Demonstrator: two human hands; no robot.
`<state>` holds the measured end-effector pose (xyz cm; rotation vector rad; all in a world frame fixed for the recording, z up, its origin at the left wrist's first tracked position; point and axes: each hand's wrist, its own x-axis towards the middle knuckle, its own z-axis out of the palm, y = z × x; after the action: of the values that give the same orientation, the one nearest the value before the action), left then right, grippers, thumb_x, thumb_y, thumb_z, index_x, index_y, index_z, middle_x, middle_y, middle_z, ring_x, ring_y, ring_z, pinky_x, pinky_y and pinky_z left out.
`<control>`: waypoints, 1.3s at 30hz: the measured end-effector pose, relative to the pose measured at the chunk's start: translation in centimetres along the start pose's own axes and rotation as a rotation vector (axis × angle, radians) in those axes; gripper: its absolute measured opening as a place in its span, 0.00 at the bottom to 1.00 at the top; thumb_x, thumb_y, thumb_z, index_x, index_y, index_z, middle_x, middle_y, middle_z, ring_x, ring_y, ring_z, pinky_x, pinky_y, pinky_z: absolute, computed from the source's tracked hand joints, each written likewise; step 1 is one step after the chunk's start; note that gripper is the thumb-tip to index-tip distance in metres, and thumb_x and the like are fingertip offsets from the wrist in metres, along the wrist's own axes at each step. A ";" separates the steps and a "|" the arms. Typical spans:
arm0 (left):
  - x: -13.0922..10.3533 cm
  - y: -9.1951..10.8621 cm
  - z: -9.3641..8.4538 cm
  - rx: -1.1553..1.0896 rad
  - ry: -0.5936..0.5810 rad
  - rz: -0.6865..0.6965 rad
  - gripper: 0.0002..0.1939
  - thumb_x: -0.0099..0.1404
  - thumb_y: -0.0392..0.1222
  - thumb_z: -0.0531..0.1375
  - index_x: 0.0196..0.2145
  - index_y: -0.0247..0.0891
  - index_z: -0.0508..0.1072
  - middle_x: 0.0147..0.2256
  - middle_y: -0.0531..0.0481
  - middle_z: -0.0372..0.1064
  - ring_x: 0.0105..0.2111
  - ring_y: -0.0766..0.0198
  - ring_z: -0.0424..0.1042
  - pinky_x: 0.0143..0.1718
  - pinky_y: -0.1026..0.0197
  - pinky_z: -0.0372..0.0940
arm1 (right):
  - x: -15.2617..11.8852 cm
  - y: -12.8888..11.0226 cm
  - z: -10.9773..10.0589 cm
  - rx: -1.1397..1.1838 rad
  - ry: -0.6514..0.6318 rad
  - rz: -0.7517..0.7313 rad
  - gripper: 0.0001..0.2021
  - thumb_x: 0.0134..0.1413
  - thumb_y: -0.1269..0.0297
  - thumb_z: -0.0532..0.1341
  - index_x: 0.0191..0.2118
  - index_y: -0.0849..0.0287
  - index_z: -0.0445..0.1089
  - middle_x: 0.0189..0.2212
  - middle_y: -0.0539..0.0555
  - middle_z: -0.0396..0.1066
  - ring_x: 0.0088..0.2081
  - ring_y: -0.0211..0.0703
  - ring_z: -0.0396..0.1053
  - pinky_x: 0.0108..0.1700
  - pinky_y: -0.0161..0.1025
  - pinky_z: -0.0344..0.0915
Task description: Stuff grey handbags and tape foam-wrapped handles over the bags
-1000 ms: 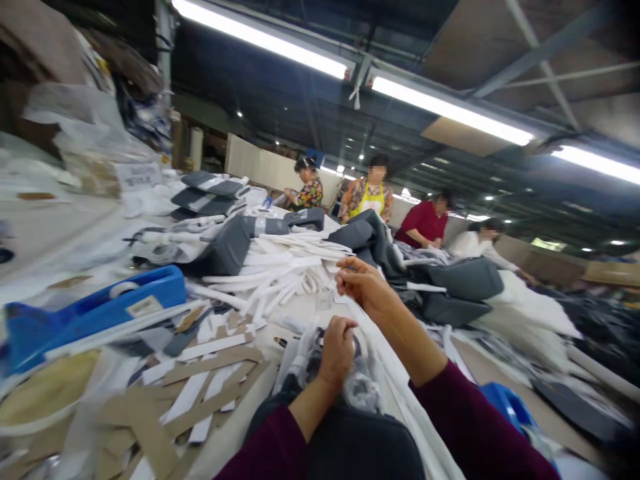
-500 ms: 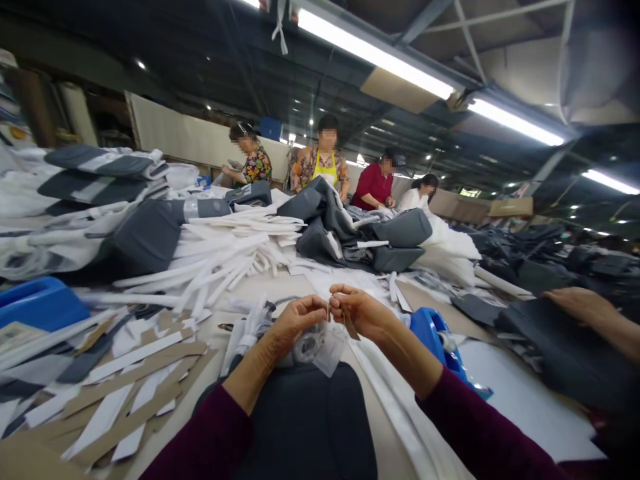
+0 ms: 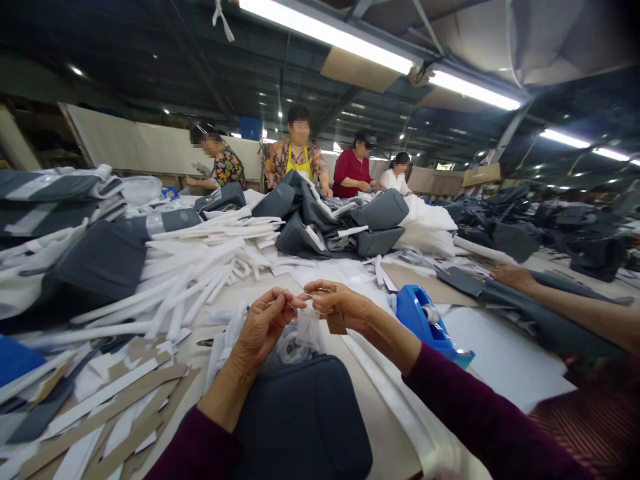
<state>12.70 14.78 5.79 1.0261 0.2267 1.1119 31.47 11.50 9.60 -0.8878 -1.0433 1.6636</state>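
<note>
My left hand (image 3: 265, 325) is closed in a pinch, its fingertips almost meeting those of my right hand; what it pinches is too small to make out. My right hand (image 3: 345, 305) is also closed, with a small brown hang tag (image 3: 337, 324) dangling under its fingers. Between the hands hangs a small clear plastic bag (image 3: 307, 328). Below them a dark grey bag (image 3: 305, 420) lies on the table, with rolled clear plastic (image 3: 290, 348) at its top edge.
To the right stands a blue tape dispenser (image 3: 423, 320) beside white sheets (image 3: 505, 360). A co-worker's hand (image 3: 515, 277) rests on dark grey material. Cardboard and paper strips (image 3: 115, 400) lie left; white tubes (image 3: 200, 267) and dark bags (image 3: 325, 217) are heaped ahead. Several people work beyond.
The whole view has shifted slightly. My hands have come level, and the brown tag now hangs flatter below my right fingers. The co-worker's hand at right has moved along the dark material.
</note>
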 end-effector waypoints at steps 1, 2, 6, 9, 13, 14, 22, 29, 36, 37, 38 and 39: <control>0.0 0.0 -0.1 0.007 0.026 -0.001 0.07 0.61 0.41 0.64 0.34 0.34 0.74 0.32 0.45 0.75 0.30 0.66 0.69 0.25 0.69 0.62 | 0.0 -0.1 0.2 -0.027 -0.021 0.016 0.24 0.36 0.69 0.72 0.42 0.61 0.66 0.28 0.48 0.68 0.21 0.28 0.56 0.27 0.32 0.53; 0.0 -0.1 -0.1 0.017 0.050 0.000 0.07 0.61 0.41 0.65 0.34 0.34 0.74 0.32 0.45 0.75 0.30 0.66 0.70 0.22 0.71 0.60 | 0.0 -0.3 0.4 -0.051 -0.054 0.038 0.24 0.36 0.69 0.72 0.42 0.60 0.66 0.26 0.47 0.67 0.21 0.28 0.54 0.27 0.31 0.53; 0.0 0.0 -0.1 0.042 0.125 -0.030 0.10 0.58 0.41 0.67 0.36 0.34 0.75 0.34 0.44 0.76 0.31 0.64 0.73 0.14 0.74 0.51 | 0.3 -1.0 0.9 -0.144 -0.202 0.122 0.19 0.42 0.66 0.69 0.41 0.59 0.65 0.19 0.41 0.60 0.17 0.26 0.46 0.25 0.30 0.52; -0.1 0.2 0.0 0.032 0.169 -0.051 0.11 0.56 0.41 0.68 0.37 0.35 0.76 0.34 0.46 0.77 0.31 0.66 0.74 0.13 0.75 0.51 | 0.9 -1.4 1.1 -0.194 -0.247 0.131 0.19 0.42 0.65 0.69 0.40 0.59 0.63 0.22 0.44 0.65 0.17 0.26 0.50 0.24 0.29 0.52; -0.1 0.2 -0.1 0.015 0.141 -0.024 0.13 0.56 0.42 0.68 0.38 0.34 0.76 0.33 0.44 0.77 0.29 0.66 0.73 0.13 0.75 0.51 | 1.7 -2.0 1.1 -0.369 -0.209 0.169 0.17 0.39 0.69 0.67 0.39 0.60 0.64 0.23 0.45 0.67 0.19 0.30 0.59 0.23 0.29 0.55; -0.1 0.2 -0.2 0.008 0.135 -0.017 0.13 0.56 0.42 0.68 0.39 0.34 0.76 0.32 0.44 0.77 0.27 0.67 0.72 0.13 0.75 0.51 | 1.8 -2.2 1.1 -0.422 -0.205 0.179 0.16 0.39 0.70 0.66 0.38 0.60 0.65 0.23 0.44 0.66 0.20 0.30 0.60 0.23 0.29 0.56; 0.1 0.4 -0.4 -0.129 0.142 0.061 0.17 0.56 0.40 0.69 0.42 0.32 0.75 0.23 0.52 0.69 0.26 0.69 0.68 0.16 0.73 0.54 | 1.2 -3.8 0.7 -0.527 -0.385 0.114 0.14 0.41 0.70 0.66 0.38 0.62 0.69 0.26 0.49 0.71 0.27 0.36 0.68 0.34 0.34 0.64; 0.2 0.4 -0.8 -0.197 0.096 0.071 0.21 0.60 0.39 0.66 0.50 0.33 0.70 0.24 0.55 0.64 0.21 0.74 0.59 0.16 0.74 0.54 | 2.2 -1.7 1.2 -0.328 -0.274 -0.010 0.11 0.46 0.61 0.67 0.29 0.61 0.66 0.22 0.47 0.66 0.24 0.32 0.63 0.37 0.36 0.65; 0.7 0.1 -1.9 -0.219 0.223 0.116 0.20 0.58 0.35 0.66 0.48 0.35 0.70 0.25 0.56 0.64 0.21 0.75 0.60 0.18 0.75 0.55 | 5.8 -2.3 1.4 -0.269 -0.091 0.015 0.13 0.45 0.60 0.68 0.29 0.63 0.67 0.21 0.45 0.60 0.18 0.26 0.48 0.22 0.29 0.53; 0.7 -0.1 -2.1 -0.207 0.263 0.109 0.20 0.57 0.35 0.67 0.47 0.36 0.70 0.26 0.55 0.66 0.23 0.74 0.62 0.20 0.75 0.57 | 6.4 -2.7 1.4 -0.273 -0.062 0.014 0.12 0.47 0.59 0.66 0.29 0.63 0.67 0.20 0.45 0.58 0.18 0.26 0.46 0.21 0.29 0.50; 0.8 -0.3 -2.2 -0.176 0.311 0.102 0.19 0.56 0.35 0.67 0.46 0.36 0.71 0.28 0.54 0.68 0.25 0.73 0.66 0.22 0.74 0.60 | 7.0 -3.0 1.4 -0.283 -0.039 0.015 0.12 0.49 0.59 0.65 0.29 0.63 0.67 0.18 0.44 0.55 0.17 0.27 0.44 0.20 0.29 0.47; 0.8 -0.5 -2.4 -0.116 0.367 0.101 0.17 0.56 0.36 0.66 0.44 0.36 0.71 0.30 0.52 0.70 0.28 0.70 0.69 0.26 0.72 0.63 | 7.6 -3.4 1.4 -0.298 -0.020 0.013 0.12 0.49 0.59 0.65 0.29 0.64 0.68 0.16 0.43 0.53 0.17 0.27 0.43 0.19 0.29 0.45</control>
<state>11.93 16.76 4.37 0.7317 0.4027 1.3869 29.17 19.07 12.62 -1.0720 -1.3245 1.5538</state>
